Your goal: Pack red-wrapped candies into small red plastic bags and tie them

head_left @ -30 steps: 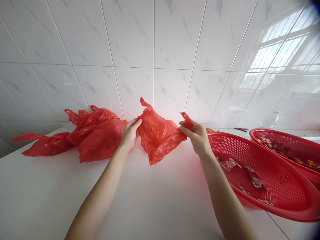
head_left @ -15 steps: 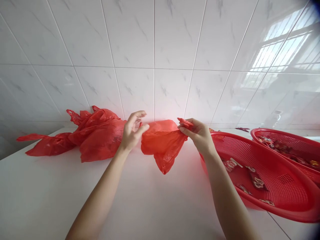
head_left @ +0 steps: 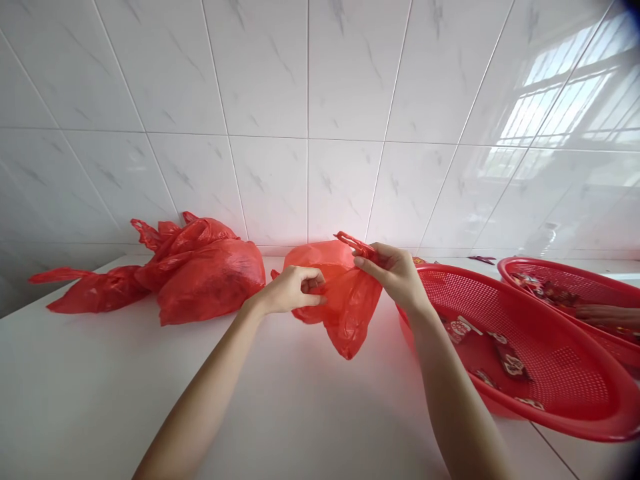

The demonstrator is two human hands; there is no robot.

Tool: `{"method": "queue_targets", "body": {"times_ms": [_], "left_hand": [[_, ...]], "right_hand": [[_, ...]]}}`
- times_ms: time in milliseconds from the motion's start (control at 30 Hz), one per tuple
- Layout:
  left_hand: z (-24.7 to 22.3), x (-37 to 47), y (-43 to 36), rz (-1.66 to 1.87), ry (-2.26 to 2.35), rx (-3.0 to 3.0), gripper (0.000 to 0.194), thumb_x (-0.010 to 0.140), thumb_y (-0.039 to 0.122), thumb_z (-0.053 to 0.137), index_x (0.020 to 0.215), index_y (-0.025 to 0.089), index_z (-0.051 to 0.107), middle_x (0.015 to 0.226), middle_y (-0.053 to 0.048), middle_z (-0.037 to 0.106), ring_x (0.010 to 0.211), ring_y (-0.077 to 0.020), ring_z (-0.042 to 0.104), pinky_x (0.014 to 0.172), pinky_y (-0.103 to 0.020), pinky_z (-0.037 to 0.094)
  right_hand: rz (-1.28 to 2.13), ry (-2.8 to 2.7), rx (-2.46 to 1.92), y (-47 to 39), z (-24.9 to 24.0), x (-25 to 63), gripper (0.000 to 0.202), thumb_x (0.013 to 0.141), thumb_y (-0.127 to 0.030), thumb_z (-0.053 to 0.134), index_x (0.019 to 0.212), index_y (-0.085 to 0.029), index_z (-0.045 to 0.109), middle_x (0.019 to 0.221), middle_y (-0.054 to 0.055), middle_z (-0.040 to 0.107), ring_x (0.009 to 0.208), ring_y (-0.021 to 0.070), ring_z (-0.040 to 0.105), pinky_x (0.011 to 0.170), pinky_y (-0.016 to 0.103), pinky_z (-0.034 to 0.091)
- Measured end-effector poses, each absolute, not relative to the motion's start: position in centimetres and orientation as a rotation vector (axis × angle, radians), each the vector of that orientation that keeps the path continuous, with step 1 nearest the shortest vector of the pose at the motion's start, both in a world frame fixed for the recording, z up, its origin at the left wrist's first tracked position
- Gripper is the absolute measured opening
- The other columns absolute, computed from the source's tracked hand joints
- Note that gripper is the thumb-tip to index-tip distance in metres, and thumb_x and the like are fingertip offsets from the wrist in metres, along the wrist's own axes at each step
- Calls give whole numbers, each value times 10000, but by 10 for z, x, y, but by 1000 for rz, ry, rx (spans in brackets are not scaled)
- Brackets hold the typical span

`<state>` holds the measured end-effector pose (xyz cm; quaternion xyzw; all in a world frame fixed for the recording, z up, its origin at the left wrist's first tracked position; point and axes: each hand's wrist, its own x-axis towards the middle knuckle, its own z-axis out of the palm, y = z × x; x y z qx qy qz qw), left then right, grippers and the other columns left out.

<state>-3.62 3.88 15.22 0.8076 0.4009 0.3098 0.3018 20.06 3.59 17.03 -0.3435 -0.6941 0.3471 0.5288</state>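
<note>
Your left hand [head_left: 287, 290] has come back in on the bag [head_left: 353, 320], thumb and fingertips pinching its side, while your right hand [head_left: 396, 275] grips the bunched top. So both hands have it again, between the other bags [head_left: 213, 280] and near basket [head_left: 500, 303].

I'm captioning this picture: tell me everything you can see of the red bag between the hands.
The red bag looks like thin, glossy, part see-through plastic, creased. The right hand pinches it near the top, where a narrow strip sticks out leftward; below, it narrows to a blunt point over the white table. The left hand is at its left side, its grip unclear. Whether the paler red shape behind belongs to it is unclear.
</note>
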Motion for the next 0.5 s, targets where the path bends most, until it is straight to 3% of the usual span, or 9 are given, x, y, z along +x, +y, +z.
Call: {"method": "queue_targets", "body": {"times_ms": [167, 300, 400, 500], "left_hand": [[160, -51, 39, 787, 1019, 2061, 336, 772, 492, 697, 667, 193, 587, 627, 9, 488, 556, -130, 435, 520, -265, 320], [161, -61, 39, 775, 1219, 1942, 407, 820, 507, 622, 543, 210, 591, 534, -2, 456, 472, -142, 426, 488, -284, 301], [155, -65, 40, 621, 1314, 1982, 131, 718, 377, 693, 766, 259, 724, 640, -15, 609, 550, -187, 545, 506, -280, 348], [144, -66, 43, 456, 1300, 2006, 386, 590, 269, 710, 975, 289, 726, 644, -2, 654, 530, -189, 555, 519, -283, 366]], "right_hand": [[875, -1532, -782, 36, 171, 214, 306, 772, -384, 751, 654, -187, 548, 600, -39, 456, 529, 97, 431, 505, 244, 319], [839, -1510, -723, 32, 174, 219, 206, 766, -287, 719, 665, -194, 566, 630, -34, 492, 561, 104, 450, 532, 252, 337], [838, -1694, -681, 25, 179, 220, 95, 768, -262, 677, 718, -197, 629, 719, 2, 585, 657, 150, 530, 586, 283, 395], [789, -2028, -764, 17, 183, 222, 62, 779, -240, 625, 751, -197, 658, 769, 20, 624, 719, 179, 565, 634, 302, 428]]}}
